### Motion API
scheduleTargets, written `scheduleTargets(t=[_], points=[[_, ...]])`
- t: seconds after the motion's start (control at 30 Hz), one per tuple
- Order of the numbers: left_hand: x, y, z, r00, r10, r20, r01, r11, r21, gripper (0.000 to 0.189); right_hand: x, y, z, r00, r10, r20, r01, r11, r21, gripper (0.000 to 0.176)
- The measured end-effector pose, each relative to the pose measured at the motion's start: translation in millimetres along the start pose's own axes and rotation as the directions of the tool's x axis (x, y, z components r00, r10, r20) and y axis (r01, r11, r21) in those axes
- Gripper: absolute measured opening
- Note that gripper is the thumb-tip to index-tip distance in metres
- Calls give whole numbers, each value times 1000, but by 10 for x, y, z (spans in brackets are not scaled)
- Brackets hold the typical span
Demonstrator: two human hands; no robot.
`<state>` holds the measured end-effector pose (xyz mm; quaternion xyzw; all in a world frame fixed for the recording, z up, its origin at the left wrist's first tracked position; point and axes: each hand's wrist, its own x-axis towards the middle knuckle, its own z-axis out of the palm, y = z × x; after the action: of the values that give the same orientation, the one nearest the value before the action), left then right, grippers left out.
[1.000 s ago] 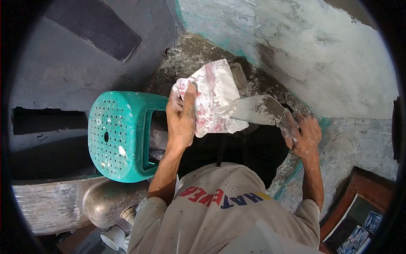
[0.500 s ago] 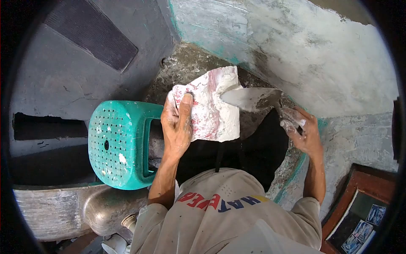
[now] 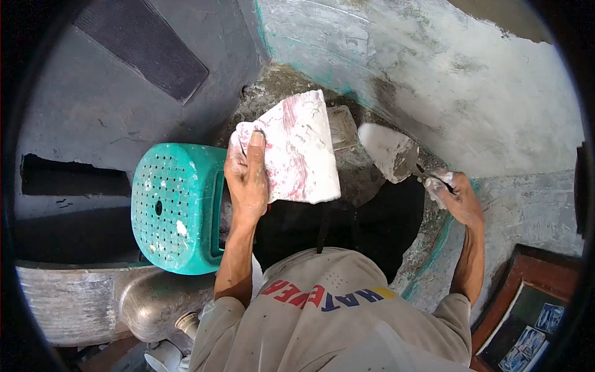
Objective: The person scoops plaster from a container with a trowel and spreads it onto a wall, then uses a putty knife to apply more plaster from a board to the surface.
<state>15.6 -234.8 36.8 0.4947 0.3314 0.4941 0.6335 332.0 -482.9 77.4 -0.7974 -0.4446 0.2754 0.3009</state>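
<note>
My left hand (image 3: 248,177) grips the left edge of a flat board (image 3: 297,155), its thumb on top. White paste with reddish-pink streaks coats the board, thickest along the right edge. To the right, my right hand (image 3: 455,195) is closed round the handle of a trowel (image 3: 389,149). White paste covers part of the trowel's blade, which points up and left and stands apart from the board. Most of the handle is hidden inside my fingers.
A green plastic stool (image 3: 180,208) spotted with white stands left of my left forearm. Rough plastered walls (image 3: 458,93) rise ahead and to the right. A metal sink (image 3: 80,304) lies at lower left, a wood-framed panel (image 3: 520,316) at lower right. A pale rectangular object (image 3: 343,127) sits behind the board.
The trowel has come off the board's paste and moved right, its blade turned to show a broad face. The board has shifted slightly left, and its paste looks flatter.
</note>
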Motion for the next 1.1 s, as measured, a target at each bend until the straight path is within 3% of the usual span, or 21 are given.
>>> scheduleTargets(t=[0.03,0.07,0.13,0.2,0.27,0.4,0.47,0.5,0.57,0.6,0.67,0.73,0.77,0.8,0.87,0.9,0.93,1.0,1.07,1.1], points=[[-21,36,6,999,51,11,-52,981,185,26,24,-91,-49,996,-18,87,9,995,99,31],[-27,54,16,994,99,39,-106,926,363,24,47,-189,-67,997,-10,79,1,994,108,31],[-61,16,117,983,171,69,-185,913,364,20,73,-408,-52,974,-72,216,24,976,216,31],[-113,27,191,952,285,115,-306,856,416,18,94,-527,24,975,-117,189,95,988,120,32],[-146,-6,212,939,331,96,-340,845,413,16,151,-512,90,977,-36,208,84,971,-225,32],[-167,38,173,947,318,39,-310,880,360,17,178,-643,134,944,121,307,-43,968,-247,32],[-107,27,163,964,265,-5,-255,934,250,22,131,-594,215,960,48,276,-12,991,-131,33],[-84,-19,151,975,218,-45,-209,966,155,30,94,-522,274,960,47,278,-10,991,-134,33],[-44,-62,152,984,160,-79,-154,985,75,35,35,-349,357,979,-177,105,197,950,-243,31],[-31,-70,154,990,98,-104,-99,995,-6,40,68,-325,330,978,-178,106,199,950,-242,31],[-22,-75,148,993,81,-90,-84,996,-38,29,144,-262,257,944,-87,319,108,993,-46,29],[11,-131,60,996,7,-91,-13,997,-71,46,151,-181,166,925,-33,379,31,999,12,29],[60,-226,-32,995,-26,-99,17,995,-94,44,143,-132,110,896,11,444,-45,997,65,29],[86,-219,-70,995,-20,-99,10,995,-97,44,119,31,73,897,7,441,-39,997,63,29],[100,-192,-128,981,-188,-46,171,954,-245,35,66,396,82,946,-4,325,14,999,-29,28],[90,-163,-105,977,-215,-9,205,942,-265,38,43,160,20,939,107,328,-117,993,11,27],[82,-130,-58,977,-212,-6,202,941,-270,38,46,77,42,940,107,323,-115,993,7,27],[52,-90,45,954,-297,51,299,912,-280,38,7,-10,98,963,-27,268,-50,959,280,27],[14,-107,135,943,-315,104,332,906,-263,38,107,-60,232,967,-96,236,7,935,353,26],[-20,-102,212,931,-334,148,364,886,-288,37,203,-105,318,937,-274,219,189,920,342,26]])
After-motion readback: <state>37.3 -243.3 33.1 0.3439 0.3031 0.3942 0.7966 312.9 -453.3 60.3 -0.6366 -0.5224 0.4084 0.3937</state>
